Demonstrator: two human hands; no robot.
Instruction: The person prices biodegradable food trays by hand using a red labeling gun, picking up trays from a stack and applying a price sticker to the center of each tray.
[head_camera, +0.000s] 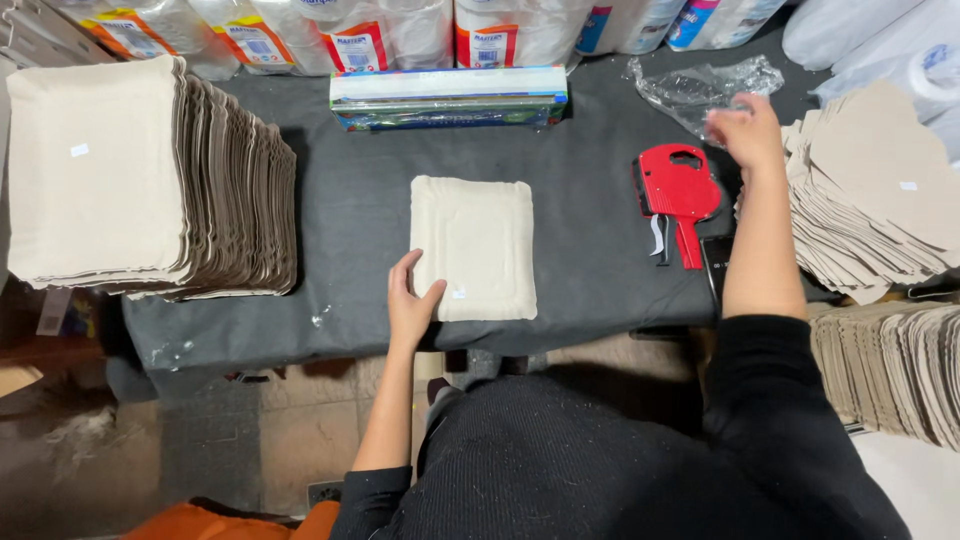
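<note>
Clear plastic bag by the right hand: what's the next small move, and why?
Probably close the right hand on the clear plastic bag and draw it toward the small tray stack. The fingers already touch the bag, and the left hand steadies that stack.

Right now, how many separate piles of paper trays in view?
4: tall stack far left, small stack centre under the left hand, fanned pile right, another pile below it, partly cropped.

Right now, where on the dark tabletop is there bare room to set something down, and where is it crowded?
Bare cloth lies between the tall tray stack and the single tray under the left hand, and between that tray and the red price gun. The right side is crowded: right hand at the clear plastic bag, fanned stacks beside.
</note>
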